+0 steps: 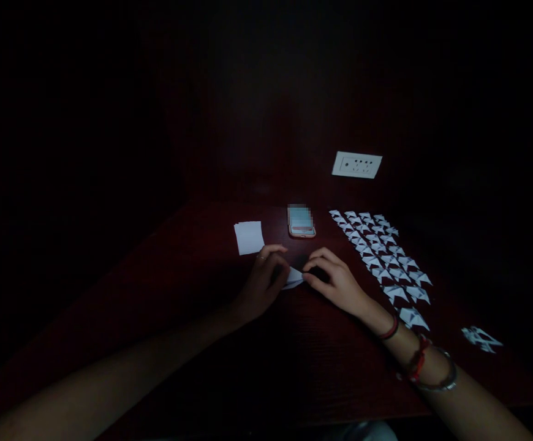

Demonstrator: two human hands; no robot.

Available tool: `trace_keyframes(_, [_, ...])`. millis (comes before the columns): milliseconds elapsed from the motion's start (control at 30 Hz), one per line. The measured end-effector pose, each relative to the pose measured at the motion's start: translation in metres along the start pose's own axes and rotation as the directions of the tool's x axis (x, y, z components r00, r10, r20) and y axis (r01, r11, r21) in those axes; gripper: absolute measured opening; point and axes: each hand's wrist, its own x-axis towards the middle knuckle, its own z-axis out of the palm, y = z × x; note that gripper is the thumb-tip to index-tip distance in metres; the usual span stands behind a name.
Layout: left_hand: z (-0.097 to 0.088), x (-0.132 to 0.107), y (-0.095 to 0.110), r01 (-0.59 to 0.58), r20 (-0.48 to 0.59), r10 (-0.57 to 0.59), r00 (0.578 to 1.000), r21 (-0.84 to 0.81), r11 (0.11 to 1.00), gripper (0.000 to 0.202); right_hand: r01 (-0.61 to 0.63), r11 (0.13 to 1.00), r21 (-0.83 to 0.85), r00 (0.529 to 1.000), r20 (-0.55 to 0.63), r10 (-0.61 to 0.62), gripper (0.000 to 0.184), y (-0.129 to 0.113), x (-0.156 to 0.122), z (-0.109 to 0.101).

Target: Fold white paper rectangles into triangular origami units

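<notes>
Left hand (261,286): curled, knuckles up, fingertips closed on the near-left edge of the small white paper piece (293,277). A thin ring (261,258) shows on one finger. The light is dim, so I log the exact finger placement as uncertain.

Right hand (335,283): fingers drawn together, tips pinching the opposite end of the same paper piece. Red cord bracelets (417,362) and a metal bangle (450,380) sit on this wrist.

Paper piece: lies on the dark red wooden table (193,275), directly between the two hands, with only its middle showing. It looks partly folded, with a pointed edge toward the left hand. I judge it very light, thin and limp, easily creased or torn, and liable to slide on the smooth wood. It is best taken at the edges or corners with fingertip pinches, one hand pressing it down.

Stack of white paper squares (249,237): just beyond the left hand, apart from it.

Smartphone (301,222): beyond the gap between the hands, face up, screen lit.

Folded paper pieces (381,254): laid in slanting rows to the right of the right hand, running from far to near alongside the forearm. Neither hand touches them.

Single folded piece (481,339): farther right, well apart from the rows, out past the right wrist.

Wall socket plate (356,165): on the dark panel far beyond the right hand.
</notes>
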Motion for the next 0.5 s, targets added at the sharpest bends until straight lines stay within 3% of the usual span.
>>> trace_keyframes(200, [0.001,-0.003,0.007,-0.024,0.029,0.024,0.999,-0.003,1.000,0.008,0.010,1.000,-0.004,0.997,0.082,-0.009,0.006,-0.003,-0.001,0.001])
trace_keyframes(500, [0.000,0.001,-0.010,0.101,-0.110,-0.102,0.989,-0.015,0.995,0.011,-0.010,1.000,-0.005,1.000,0.000,0.010,0.007,0.016,0.000,-0.007])
